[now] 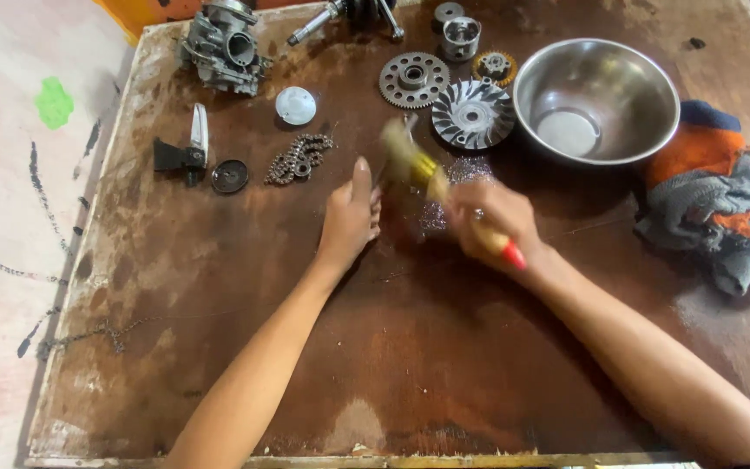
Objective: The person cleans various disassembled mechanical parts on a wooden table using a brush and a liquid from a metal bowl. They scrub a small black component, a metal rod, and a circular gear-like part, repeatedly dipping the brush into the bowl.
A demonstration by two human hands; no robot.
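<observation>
Worn brown tabletop (245, 287), stained and scuffed, fills most of the frame; pale floor with a green blotch along the left edge. Left hand (351, 217) at centre, palm down, its fingers (363, 174) stretched forward and pressing on a small part that is mostly hidden beneath them. Right hand (492, 224) just right of centre, closed around the wooden handle of a paintbrush (431, 174) with a red butt end; bristles blurred, aimed toward upper left, over the spot in front of the left hand. Wet, glistening patch on the wood between the two hands. Short loop of drive chain (299, 159) lies left of the brush tip. Finned round pulley (473, 114) and toothed gear (413, 79) sit above centre, close together, a smaller yellowish gear (495, 66) behind them. Steel bowl (596, 100) at upper right, little in it that I can make out. Heap of orange and grey rags (713, 195) at right edge. Carburettor (223, 45) at upper left; black disc (230, 176) and round silver cap (295, 105) below it
</observation>
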